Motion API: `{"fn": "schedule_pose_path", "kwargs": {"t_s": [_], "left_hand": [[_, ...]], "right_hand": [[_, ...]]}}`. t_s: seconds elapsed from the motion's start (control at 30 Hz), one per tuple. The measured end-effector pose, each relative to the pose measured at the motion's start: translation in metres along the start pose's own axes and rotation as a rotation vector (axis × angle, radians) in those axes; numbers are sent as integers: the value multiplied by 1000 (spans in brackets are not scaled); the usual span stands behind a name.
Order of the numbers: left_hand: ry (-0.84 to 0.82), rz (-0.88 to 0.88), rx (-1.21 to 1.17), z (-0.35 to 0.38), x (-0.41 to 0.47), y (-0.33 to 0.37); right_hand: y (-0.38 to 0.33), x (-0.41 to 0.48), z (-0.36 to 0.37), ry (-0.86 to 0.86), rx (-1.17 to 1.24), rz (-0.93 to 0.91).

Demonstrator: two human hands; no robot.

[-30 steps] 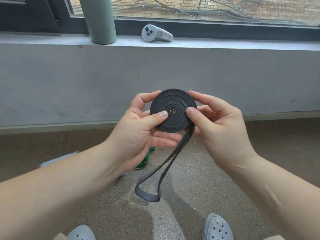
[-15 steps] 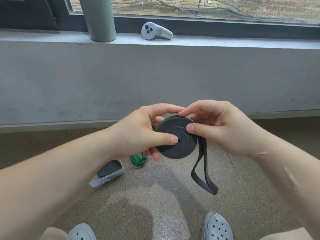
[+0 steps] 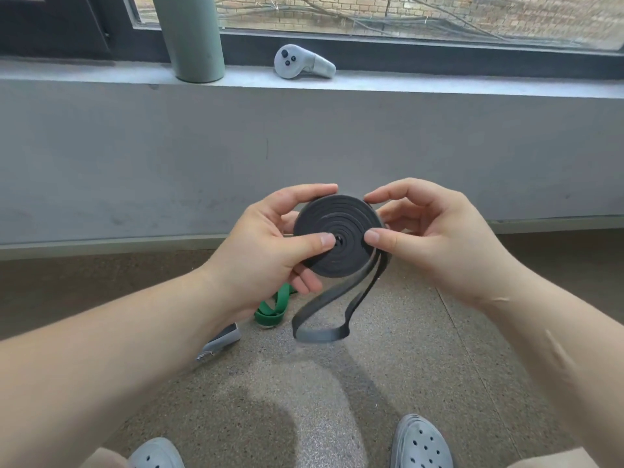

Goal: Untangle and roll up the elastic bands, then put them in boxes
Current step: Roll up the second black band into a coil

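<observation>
- The left hand (image 3: 266, 251) reaches in from 8 o'clock, forearm bare, palm turned toward the coil; its thumb lies flat across the face of the black band (image 3: 337, 236) with the tip at the coil's centre, its index finger curls over the rim at 11 o'clock, and the other fingers sit behind and below, so the hand pinches the coil front to back.
- The black band is wound into a flat spiral disc held in the air at mid-frame, face toward the camera; a loose tail leaves the rim at 4 o'clock and hangs as an open loop below, clear of the floor (image 3: 422, 359) as far as can be told.
- The right hand (image 3: 435, 241) comes in from 4 o'clock; its thumb presses the coil's face at 3 o'clock, its index finger arches over to the rim at 1 o'clock, and the remaining fingers curl behind the coil, partly hidden.
- Behind the left hand a green band (image 3: 271, 310) lies on the floor, mostly covered by the fingers.
- At 7 o'clock of the coil a grey box (image 3: 221, 339) shows only one corner past the left forearm; its contents cannot be made out.
- Two grey perforated shoes (image 3: 420, 444) are cut off by the bottom edge.
- On the sill (image 3: 439, 84) at 12 o'clock stand a green cylinder (image 3: 192, 35), cropped at the top, and a white controller (image 3: 302, 62) lying on its side.
</observation>
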State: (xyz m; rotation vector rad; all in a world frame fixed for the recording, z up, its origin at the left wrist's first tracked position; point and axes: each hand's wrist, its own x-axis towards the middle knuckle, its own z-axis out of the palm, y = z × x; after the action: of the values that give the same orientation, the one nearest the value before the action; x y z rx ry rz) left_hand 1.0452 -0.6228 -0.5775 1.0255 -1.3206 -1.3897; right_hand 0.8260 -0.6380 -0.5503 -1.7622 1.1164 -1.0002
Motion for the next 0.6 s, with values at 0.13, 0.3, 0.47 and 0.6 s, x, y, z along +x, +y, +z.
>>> {"fn": "schedule_pose_path", "kwargs": {"t_s": [0.13,0.3,0.47,0.6], "left_hand": [[23,-3,-92,6,1,-1],[1,-36,-201,6,0,2],[71,-48,-301,7,-1,0],[127,-46,-308,13,-3,-2]], "right_hand": [[-2,1,0,52,47,-22],[-2,-1,4,88,150,10],[2,-8,25,124,374,93],[1,-9,38,204,485,86]]}}
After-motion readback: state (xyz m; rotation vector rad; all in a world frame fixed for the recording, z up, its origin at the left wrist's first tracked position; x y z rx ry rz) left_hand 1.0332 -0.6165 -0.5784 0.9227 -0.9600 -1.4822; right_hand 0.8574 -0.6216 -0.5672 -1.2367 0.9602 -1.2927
